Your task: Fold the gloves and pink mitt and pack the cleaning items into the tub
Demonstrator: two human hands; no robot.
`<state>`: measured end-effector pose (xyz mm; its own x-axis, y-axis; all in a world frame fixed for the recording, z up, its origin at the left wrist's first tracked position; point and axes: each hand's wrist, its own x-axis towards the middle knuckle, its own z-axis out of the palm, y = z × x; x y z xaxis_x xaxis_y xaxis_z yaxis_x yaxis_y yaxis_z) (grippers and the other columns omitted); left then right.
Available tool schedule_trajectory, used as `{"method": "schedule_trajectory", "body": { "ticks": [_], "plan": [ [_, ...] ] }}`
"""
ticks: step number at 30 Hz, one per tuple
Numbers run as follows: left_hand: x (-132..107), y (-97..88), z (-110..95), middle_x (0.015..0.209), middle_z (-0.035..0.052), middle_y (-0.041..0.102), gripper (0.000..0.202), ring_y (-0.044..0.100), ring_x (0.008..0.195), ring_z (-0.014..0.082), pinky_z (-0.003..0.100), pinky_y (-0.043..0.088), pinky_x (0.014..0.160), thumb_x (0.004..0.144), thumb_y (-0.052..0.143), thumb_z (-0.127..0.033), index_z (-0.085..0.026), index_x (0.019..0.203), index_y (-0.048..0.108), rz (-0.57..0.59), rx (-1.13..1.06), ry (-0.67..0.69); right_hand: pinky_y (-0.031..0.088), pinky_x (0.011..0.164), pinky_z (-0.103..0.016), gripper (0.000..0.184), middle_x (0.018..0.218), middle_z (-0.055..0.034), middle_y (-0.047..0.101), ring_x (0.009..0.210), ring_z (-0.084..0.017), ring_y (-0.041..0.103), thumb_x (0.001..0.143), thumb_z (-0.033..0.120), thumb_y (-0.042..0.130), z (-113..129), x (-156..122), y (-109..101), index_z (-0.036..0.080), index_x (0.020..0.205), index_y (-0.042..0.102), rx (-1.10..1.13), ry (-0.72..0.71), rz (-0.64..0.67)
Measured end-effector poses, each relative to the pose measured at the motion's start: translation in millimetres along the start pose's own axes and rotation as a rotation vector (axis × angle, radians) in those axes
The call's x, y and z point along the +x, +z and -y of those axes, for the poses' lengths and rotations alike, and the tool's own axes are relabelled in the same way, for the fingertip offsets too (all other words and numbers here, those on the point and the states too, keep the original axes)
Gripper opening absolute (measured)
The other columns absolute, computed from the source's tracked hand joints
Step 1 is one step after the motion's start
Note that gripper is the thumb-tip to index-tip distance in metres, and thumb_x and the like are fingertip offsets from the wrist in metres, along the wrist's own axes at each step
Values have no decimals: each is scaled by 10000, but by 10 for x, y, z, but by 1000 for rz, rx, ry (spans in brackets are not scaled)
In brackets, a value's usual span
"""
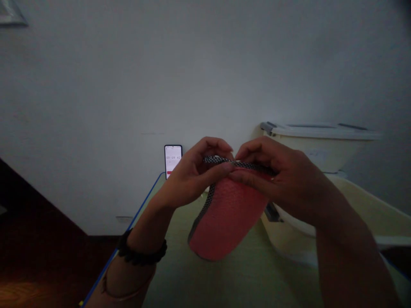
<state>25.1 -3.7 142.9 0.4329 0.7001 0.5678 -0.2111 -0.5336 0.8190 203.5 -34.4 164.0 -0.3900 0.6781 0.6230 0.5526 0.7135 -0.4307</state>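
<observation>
The phone point(172, 161) shows digits in a row across its white screen: the first pair looks like 00, though it is blurred, then 09, then 42. A smaller line under the digits and tiny print along the top edge of the screen are too small to read. On the front of the box point(295, 150), a pale label point(316, 154) bears faint marks, too blurred to make out.

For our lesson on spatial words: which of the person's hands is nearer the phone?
Left. The left hand is just right of the phone in the picture; the right hand is farther right, beyond the left one.
</observation>
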Motion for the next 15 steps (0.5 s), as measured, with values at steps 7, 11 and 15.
{"method": "schedule_trajectory", "body": {
  "ticks": [7,11,15],
  "plan": [
    [3,-48,67,726,-26,537,202,542,673,78,193,443,601,726,643,-103,-159,818,473,170,-38,-265,397,487,-234,153,715,11,591,583,-124,538,794,347,573,-211,-13,-157,209,859,588,-78,71,-155],
    [6,1,97,672,-42,516,152,502,615,54,170,402,552,756,617,-138,-152,760,466,203,35,-258,430,518,-245,124,781,6,592,651,-144,558,780,273,573,-295,-7,-156,229,884,524,84,113,-219],
    [3,28,119,728,-26,577,187,573,678,96,205,446,588,768,607,-182,-182,872,451,183,62,-246,401,467,-242,191,763,8,590,602,-140,539,795,238,537,-248,-4,-108,243,981,493,150,128,-247]
  ]
}}
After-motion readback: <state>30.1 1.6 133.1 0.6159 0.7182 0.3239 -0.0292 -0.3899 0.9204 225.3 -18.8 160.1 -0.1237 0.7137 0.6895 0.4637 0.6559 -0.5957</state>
